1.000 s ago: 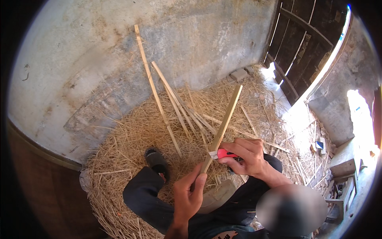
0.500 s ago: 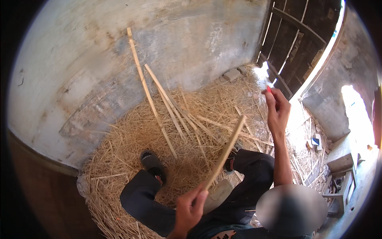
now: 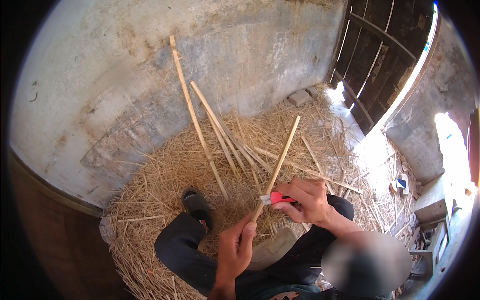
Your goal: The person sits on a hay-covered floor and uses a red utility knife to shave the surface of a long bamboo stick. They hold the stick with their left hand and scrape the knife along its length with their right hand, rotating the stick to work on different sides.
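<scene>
My left hand [image 3: 237, 246] is closed around the lower end of a pale wooden strip [image 3: 285, 152], perhaps bamboo, which slants up and to the right. In my right hand [image 3: 306, 201] is a red utility knife [image 3: 281, 198], gripped by its handle. Its short blade [image 3: 265, 200] lies against the strip a little above my left fingers. Both hands are over my lap, close together.
Several long strips [image 3: 194, 117] lean on the stained wall [image 3: 240, 65] ahead. Shavings [image 3: 165, 180] cover the floor around my sandalled foot [image 3: 197, 206]. A pale block [image 3: 275, 248] sits between my legs. Bricks [image 3: 299, 97] lie by the wall, near a dark plank door [image 3: 377, 55].
My right hand has come down from the upper right to the strip, bringing the knife blade against it. The strip now stands more upright in my left hand.
</scene>
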`<control>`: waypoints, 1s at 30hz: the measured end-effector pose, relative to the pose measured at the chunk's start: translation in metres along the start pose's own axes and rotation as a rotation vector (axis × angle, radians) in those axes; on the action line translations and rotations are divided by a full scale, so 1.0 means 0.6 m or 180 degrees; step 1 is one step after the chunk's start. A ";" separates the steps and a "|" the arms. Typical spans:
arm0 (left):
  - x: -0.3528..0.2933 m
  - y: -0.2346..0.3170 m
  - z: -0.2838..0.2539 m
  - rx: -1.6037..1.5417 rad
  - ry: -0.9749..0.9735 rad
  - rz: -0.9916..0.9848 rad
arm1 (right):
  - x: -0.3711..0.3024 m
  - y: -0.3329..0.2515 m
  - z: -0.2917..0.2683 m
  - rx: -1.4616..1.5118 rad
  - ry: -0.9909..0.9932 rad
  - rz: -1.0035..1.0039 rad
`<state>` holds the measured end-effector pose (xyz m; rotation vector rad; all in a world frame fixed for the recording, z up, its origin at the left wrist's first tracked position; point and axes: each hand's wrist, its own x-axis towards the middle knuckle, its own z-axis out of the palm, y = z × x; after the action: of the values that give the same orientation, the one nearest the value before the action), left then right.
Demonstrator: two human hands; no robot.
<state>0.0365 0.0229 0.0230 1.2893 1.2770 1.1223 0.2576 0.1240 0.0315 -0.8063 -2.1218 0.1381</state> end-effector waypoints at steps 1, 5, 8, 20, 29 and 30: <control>0.000 0.000 0.003 0.0070 0.0069 0.0035 | 0.001 -0.002 -0.001 -0.0006 -0.0023 -0.0005; 0.001 -0.003 0.011 0.0293 0.0235 0.0128 | -0.001 0.003 0.002 -0.0094 0.0048 0.0021; -0.001 -0.004 0.015 0.0386 0.0275 0.0146 | -0.003 0.006 0.004 -0.0193 0.0089 0.0093; -0.026 -0.014 0.002 0.0352 0.0084 -0.0086 | 0.029 0.047 -0.025 -0.0263 0.0589 0.0745; -0.069 -0.035 -0.009 0.0322 -0.0067 -0.0211 | 0.028 0.112 -0.061 -0.0718 0.1167 0.1329; -0.079 -0.041 -0.011 0.0343 -0.0130 -0.0211 | 0.038 0.140 -0.093 -0.0801 0.1412 0.2014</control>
<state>0.0259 -0.0246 0.0001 1.3324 1.3555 0.9873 0.3313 0.1938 0.0522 -1.4900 -1.4305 0.0164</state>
